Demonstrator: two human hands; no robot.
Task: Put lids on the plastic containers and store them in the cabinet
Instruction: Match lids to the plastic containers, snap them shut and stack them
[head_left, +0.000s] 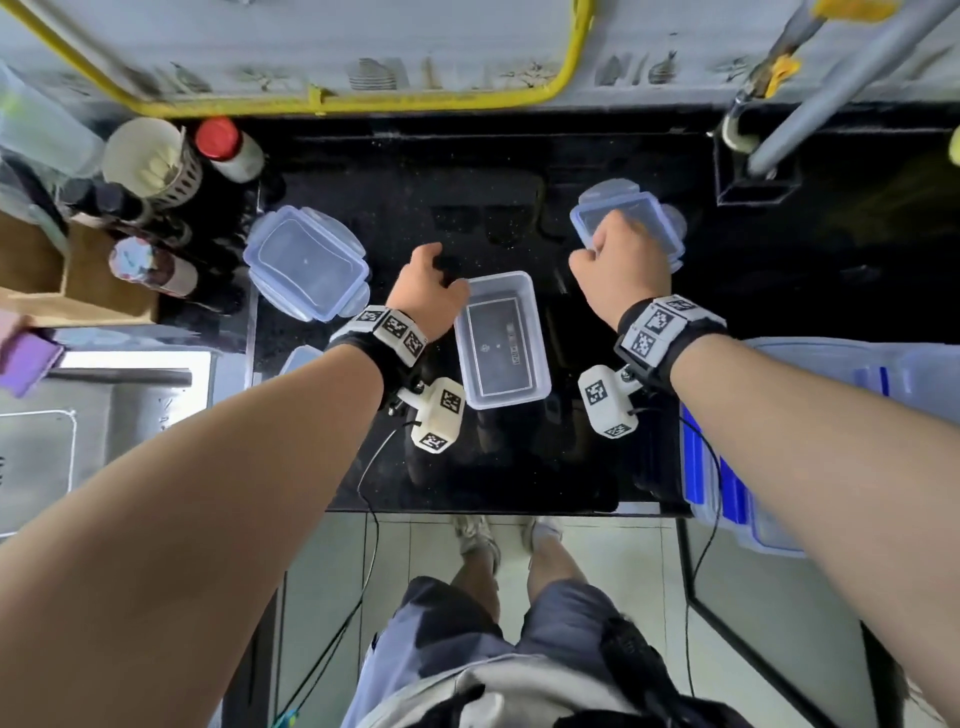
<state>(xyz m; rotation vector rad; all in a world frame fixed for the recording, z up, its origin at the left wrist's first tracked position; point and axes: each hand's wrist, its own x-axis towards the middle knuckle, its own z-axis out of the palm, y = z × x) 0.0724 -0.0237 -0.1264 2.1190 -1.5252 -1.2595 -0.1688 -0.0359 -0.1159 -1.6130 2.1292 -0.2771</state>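
An open clear plastic container (501, 343) stands on the black counter (467, 467) in the middle. My left hand (428, 291) touches its far-left corner, fingers curled at the rim. My right hand (621, 270) grips a clear lid with snap flaps (626, 208), held to the right of and beyond the container. A second clear container with its lid on (306, 262) sits to the left. Both wrists wear black bands with white marker blocks.
Bottles, a red-capped jar (228, 148) and a utensil holder (150, 161) crowd the back left. A sink (104, 405) lies left of the counter. Clear and blue plastic bins (727, 493) stand at the right. A yellow-framed wall runs along the back.
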